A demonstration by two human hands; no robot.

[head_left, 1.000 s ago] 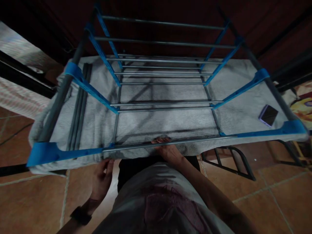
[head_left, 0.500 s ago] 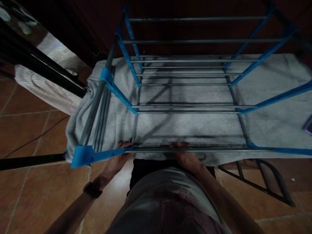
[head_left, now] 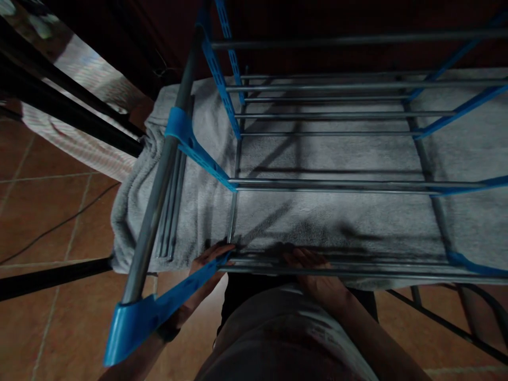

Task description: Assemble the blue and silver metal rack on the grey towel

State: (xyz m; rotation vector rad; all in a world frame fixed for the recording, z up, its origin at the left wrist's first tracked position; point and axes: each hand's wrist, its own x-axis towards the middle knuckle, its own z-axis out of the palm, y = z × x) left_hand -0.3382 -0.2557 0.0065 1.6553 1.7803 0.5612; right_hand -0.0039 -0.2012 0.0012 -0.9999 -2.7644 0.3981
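Note:
A rack of grey metal tubes with blue plastic joints [head_left: 182, 288] stands on a grey blanket [head_left: 317, 211] in front of me. My left hand [head_left: 208, 259] is at its near left corner, fingers closed over the low tube, partly hidden by a blue arm. Farther right, my right hand [head_left: 311, 262] lies over the low near tubes with its fingers around them. A higher tube crosses in front of that hand. Both thumbs are out of sight. Several loose metal tubes [head_left: 174, 206] lie bundled on the blanket, left of the rack.
Black metal bars [head_left: 67, 111] and a striped cloth [head_left: 83, 143] are at the left. A thin cable [head_left: 79, 214] runs over the tiled floor [head_left: 51, 233]. At the lower right is a black metal frame [head_left: 448, 323]. A dark red surface rises behind the blanket.
The rack looks larger and nearer, its raised left end lower in the picture. Part of its right side has left the view. Both hands keep their places on the rack.

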